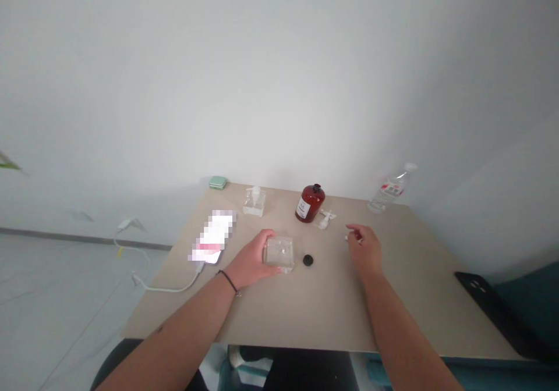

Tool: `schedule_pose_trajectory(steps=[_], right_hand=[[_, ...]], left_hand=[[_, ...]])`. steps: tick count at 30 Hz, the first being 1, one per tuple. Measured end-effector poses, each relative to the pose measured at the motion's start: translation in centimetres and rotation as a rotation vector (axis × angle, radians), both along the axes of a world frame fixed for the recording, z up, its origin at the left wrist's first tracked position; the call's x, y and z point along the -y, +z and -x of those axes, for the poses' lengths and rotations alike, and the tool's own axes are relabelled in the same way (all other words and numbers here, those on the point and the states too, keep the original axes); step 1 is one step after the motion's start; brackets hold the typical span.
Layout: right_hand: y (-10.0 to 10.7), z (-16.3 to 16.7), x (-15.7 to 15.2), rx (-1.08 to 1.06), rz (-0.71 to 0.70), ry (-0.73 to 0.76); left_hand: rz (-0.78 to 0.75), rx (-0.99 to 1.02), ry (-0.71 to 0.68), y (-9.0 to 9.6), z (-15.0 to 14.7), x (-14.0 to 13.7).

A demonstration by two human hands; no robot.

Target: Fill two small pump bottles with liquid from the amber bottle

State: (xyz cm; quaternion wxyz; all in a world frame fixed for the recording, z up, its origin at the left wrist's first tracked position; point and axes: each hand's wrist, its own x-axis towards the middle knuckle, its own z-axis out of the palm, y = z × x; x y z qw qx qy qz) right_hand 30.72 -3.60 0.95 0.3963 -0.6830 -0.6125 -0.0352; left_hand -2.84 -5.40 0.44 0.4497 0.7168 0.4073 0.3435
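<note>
My left hand (pixel 251 261) grips a clear square glass bottle (pixel 279 253) that stands on the beige table (pixel 305 304). A small black cap (pixel 308 260) lies just right of the bottle. My right hand (pixel 365 248) hovers over the table to the right, fingers loosely curled around a small white piece (pixel 349 238). Behind, a brown bottle with a white label (pixel 310 203) stands near a small clear pump part (pixel 326 218).
A second clear square bottle (pixel 254 201) and a green case (pixel 217 182) sit at the back left. A phone (pixel 212 237) on a white cable (pixel 166 286) lies left. A plastic water bottle (pixel 388 190) lies at the back right; a black device (pixel 480 289) rests at the right edge.
</note>
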Motion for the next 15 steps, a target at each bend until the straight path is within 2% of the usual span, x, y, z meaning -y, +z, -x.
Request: schedule_pose_trajectory(steps=[4,8,10,12,15], right_hand=[[-0.9,1.0,0.3,0.173,0.059,0.008],[-0.2,3.4,-0.8,0.443,0.209,0.021],[0.2,3.9,-1.1,0.477,0.234,-0.002],[0.3,3.6,-1.0,0.452,0.231,-0.104],[0.0,2.2,-0.1,0.308,0.27,-0.335]], left_hand=[[0.001,-0.002,0.003,-0.2,0.0,0.1],[-0.004,-0.013,0.01,-0.5,0.0,0.2],[-0.017,-0.013,0.015,-0.5,0.0,0.3],[-0.018,-0.007,0.019,-0.6,-0.1,0.3],[0.004,0.005,0.024,-0.6,-0.1,0.3]])
